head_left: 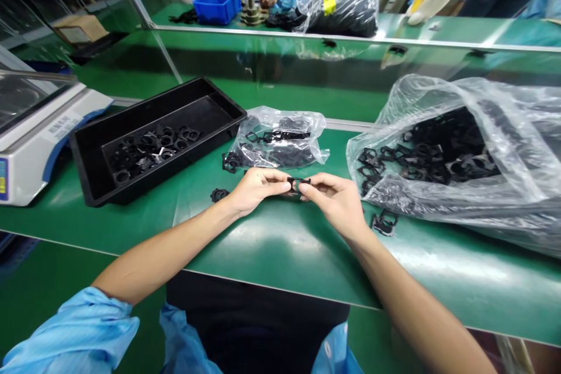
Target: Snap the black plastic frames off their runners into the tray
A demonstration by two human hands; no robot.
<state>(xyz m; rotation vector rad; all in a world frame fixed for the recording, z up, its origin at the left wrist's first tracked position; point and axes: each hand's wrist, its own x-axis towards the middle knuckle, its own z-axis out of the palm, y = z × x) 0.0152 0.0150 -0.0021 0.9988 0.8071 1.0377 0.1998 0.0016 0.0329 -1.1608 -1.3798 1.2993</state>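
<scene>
While both hands [249, 193] [338, 201] pinch a black part [299, 179], another bench [460, 30] faces the green tabletop [272, 263].

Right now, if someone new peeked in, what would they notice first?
Probably the left hand and right hand in the middle, holding one small black part between their fingertips. Next, perhaps the big clear bag of black parts on the right, and the long black tray with more on the left.

"What is the pose, please?"

"From here, I see the left arm [175, 247] and the right arm [414, 298] extended forward and inward; the left grip [255, 191] and the right grip [337, 198] are close together, both pinching."
</scene>
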